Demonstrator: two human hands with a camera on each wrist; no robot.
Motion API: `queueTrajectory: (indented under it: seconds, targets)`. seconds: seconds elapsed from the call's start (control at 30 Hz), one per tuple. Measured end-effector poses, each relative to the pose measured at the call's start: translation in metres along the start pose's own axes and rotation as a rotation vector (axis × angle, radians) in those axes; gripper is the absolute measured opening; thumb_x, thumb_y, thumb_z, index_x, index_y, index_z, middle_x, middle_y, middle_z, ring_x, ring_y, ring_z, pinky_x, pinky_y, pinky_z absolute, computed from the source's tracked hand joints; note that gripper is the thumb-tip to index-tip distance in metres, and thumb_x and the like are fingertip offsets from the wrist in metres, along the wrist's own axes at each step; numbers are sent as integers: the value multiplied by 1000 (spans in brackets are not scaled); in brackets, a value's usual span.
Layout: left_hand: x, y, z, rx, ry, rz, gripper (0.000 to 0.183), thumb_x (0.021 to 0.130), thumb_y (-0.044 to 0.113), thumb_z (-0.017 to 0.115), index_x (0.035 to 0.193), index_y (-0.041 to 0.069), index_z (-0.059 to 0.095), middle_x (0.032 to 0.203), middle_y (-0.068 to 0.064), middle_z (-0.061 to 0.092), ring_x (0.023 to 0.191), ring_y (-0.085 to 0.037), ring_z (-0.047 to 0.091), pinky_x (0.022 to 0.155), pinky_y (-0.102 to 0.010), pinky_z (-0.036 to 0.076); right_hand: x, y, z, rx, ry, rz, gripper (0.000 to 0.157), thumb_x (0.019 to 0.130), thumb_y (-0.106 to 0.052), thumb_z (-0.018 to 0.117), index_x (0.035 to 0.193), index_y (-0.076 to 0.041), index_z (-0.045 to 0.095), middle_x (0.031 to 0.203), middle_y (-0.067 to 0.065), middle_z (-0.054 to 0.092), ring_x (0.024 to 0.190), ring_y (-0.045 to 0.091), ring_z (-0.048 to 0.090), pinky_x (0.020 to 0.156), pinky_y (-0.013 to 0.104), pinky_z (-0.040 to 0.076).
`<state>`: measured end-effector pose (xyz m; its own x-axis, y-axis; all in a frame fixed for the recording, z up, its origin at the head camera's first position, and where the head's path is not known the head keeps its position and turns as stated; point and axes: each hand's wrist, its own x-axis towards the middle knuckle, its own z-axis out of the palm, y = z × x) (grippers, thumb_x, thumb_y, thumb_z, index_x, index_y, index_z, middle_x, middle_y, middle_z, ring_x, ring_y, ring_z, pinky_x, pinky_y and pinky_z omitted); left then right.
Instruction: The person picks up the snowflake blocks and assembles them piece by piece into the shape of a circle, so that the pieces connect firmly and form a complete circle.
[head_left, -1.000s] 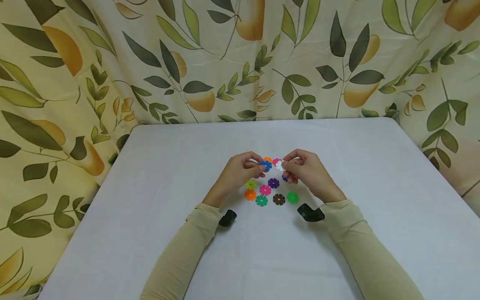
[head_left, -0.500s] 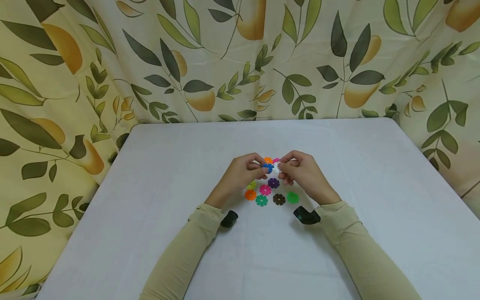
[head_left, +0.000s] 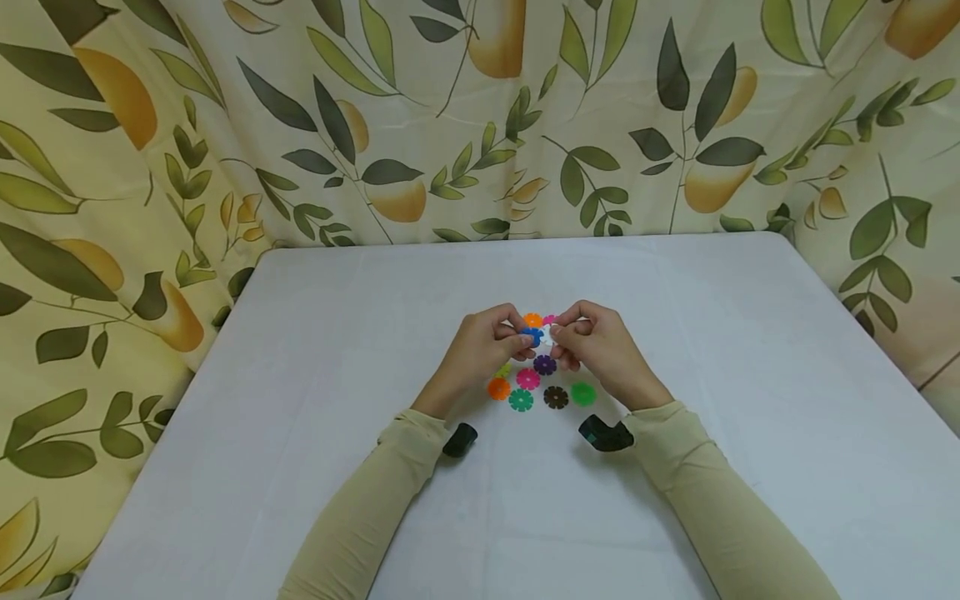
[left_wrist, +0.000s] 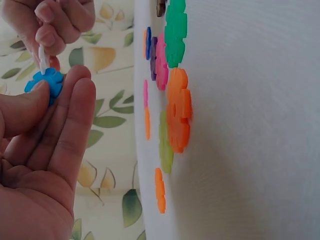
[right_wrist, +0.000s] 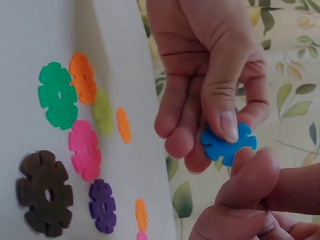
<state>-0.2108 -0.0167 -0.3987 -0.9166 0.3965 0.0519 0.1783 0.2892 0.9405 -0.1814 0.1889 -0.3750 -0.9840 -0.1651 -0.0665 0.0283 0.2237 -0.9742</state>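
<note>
My left hand (head_left: pixel 480 346) pinches a blue notched plastic disc (left_wrist: pixel 47 82), shaped like a flower, between thumb and fingers. A white notched disc (left_wrist: pixel 42 59) is pinched by my right hand (head_left: pixel 603 346), edge-on to the blue one in the left wrist view. The two discs meet or nearly meet above the table; whether their slots are engaged I cannot tell. In the right wrist view, fingers hide the white disc, while the blue disc (right_wrist: pixel 227 147) shows clearly under the left thumb.
Several similar discs lie flat on the white table (head_left: pixel 300 375) below the hands, among them brown (head_left: pixel 556 397), bright green (head_left: pixel 583 394), teal (head_left: pixel 521 400), pink (head_left: pixel 528 379), orange (head_left: pixel 498 388) and purple (head_left: pixel 545 365). A leaf-patterned curtain (head_left: pixel 465 125) surrounds the table's back and sides.
My right hand has moved left with the white disc, closing the gap to the blue disc. The left hand keeps its grip with little movement. Discs on the table stay put.
</note>
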Motion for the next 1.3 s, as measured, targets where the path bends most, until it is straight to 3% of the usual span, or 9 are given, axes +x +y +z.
queueTrajectory:
  seconds: [0.53,0.83,1.0,1.3]
  targets:
    - [-5,4,10,76,102,86,9,101,-4,70,99,3,65,92,-8,78,83,-19,77,79,-25,61,0,6,14,103,98,-21,11,107,-2,61,108,8,56,74,6,71,58,13,59,59,23,54]
    - [-7,5,12,159,120,233,9,101,-9,68,99,-1,64,90,-13,76,80,-19,76,75,-22,60,0,7,18,164,120,-12,13,107,-3,60,111,8,56,75,5,71,59,12,60,59,23,53]
    - [-7,7,10,146,98,201,8,102,-7,68,104,0,64,94,-13,77,83,-19,77,78,-23,60,0,5,14,156,103,-14,17,108,-4,60,115,10,57,77,6,71,61,13,59,61,23,53]
    - [-4,7,-1,113,16,238,8,104,7,72,106,1,67,96,-10,80,91,-25,78,84,-30,61,-1,2,6,95,93,-43,23,109,-5,58,124,12,62,83,11,70,66,15,59,66,24,55]
